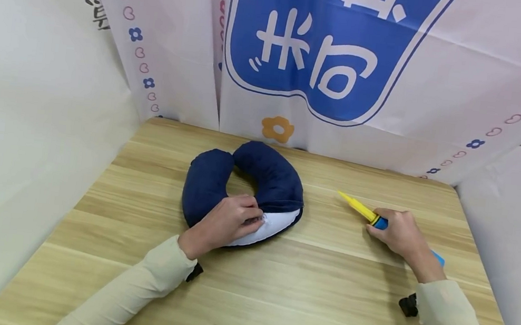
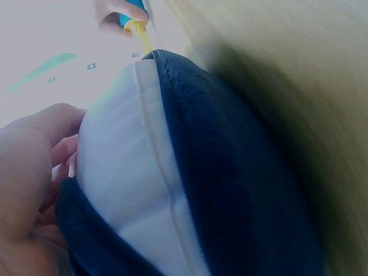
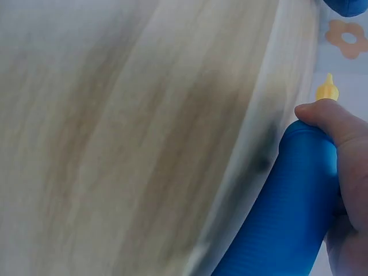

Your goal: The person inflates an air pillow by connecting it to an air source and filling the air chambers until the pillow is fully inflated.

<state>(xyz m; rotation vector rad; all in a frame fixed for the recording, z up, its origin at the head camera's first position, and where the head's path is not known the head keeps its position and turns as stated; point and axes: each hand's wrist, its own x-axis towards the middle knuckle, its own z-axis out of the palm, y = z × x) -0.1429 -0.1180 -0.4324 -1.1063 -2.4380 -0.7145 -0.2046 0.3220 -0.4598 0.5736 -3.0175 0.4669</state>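
White liner is pinched by the left hand; pump gripped by the right hand, nozzle best brought in straight.

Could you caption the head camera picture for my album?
Left grip on the white inner part of a navy neck pillow, right grip holding a blue pump with a yellow nozzle.

At centre in the head view, the left hand covers part of the navy pillow; at right, the right hand hides much of the blue pump; the top edge cuts the blue sign; upper right in the left-wrist view, the tabletop is blurred.
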